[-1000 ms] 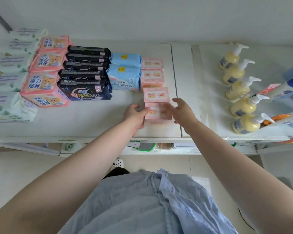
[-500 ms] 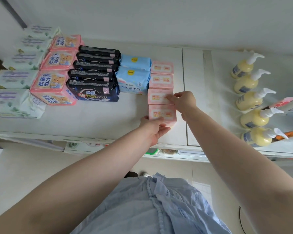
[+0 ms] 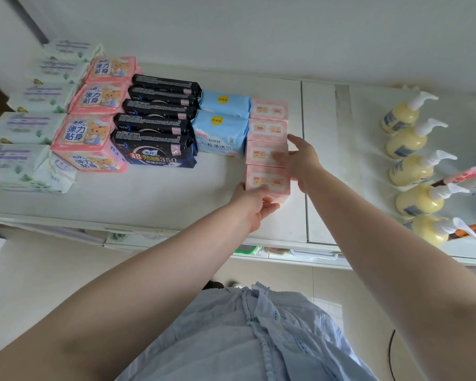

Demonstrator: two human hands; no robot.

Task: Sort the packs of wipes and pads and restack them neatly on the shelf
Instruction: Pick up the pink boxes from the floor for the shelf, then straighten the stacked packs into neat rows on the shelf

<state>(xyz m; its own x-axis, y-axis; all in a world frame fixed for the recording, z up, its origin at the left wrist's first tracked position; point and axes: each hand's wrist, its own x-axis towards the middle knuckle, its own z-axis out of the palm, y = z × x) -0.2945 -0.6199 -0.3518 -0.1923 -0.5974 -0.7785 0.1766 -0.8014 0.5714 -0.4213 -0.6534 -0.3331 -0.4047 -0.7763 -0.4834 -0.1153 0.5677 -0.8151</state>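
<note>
The left hand (image 3: 254, 204) is cupping the near end of the nearest pale pink pack (image 3: 267, 180), its fingers curling under the front face and its thumb lying against the pack's left edge. The right hand (image 3: 304, 160) is pressing flat against the right side of the pink row, its fingers spread fairly straight; the fingertips are lying on the second pale pink pack (image 3: 264, 154), while the heel of the hand is touching the nearest one. Just beyond the right fingertips two more pale pink packs (image 3: 268, 119) are continuing the row toward the wall, all four touching end to end on the white shelf (image 3: 149, 193). Left of the fingers, two light blue packs (image 3: 221, 130) are sitting just beside the pink row, then a row of dark navy pad packs (image 3: 157, 133), pink bear-print packs (image 3: 94, 125) and white wipe packs (image 3: 30, 125). Well to the right of the right hand, yellow pump bottles (image 3: 412, 171) are standing in a line.
</note>
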